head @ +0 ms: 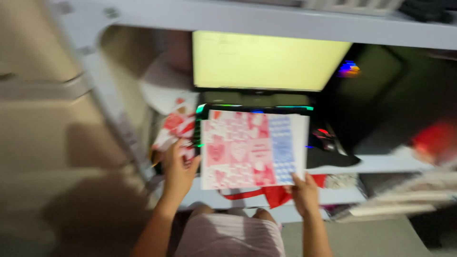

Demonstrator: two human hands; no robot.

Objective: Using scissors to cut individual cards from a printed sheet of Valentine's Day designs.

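Both hands point(178, 173) grip patterned sheet point(252, 148), covering keyboard point(254, 108) below monitor point(266, 59).

Head view, blurred by motion. Centre of frame: a flat sheet point(252, 150) patterned in pink and red with a blue band toward its right side, held level over the table point(381, 164). The left hand point(178, 171) grips the sheet's left edge; the right hand point(303, 192) holds its lower right corner, thumb on top. Upper centre: a lit screen point(266, 59) showing pale yellow, with a dark keyboard point(252, 108) edged in coloured light just below it. Left of the sheet: a red-and-white packet point(175, 127). Below the sheet: red fabric point(271, 194). Bottom centre: the person's lap in pale pink striped cloth point(231, 235).
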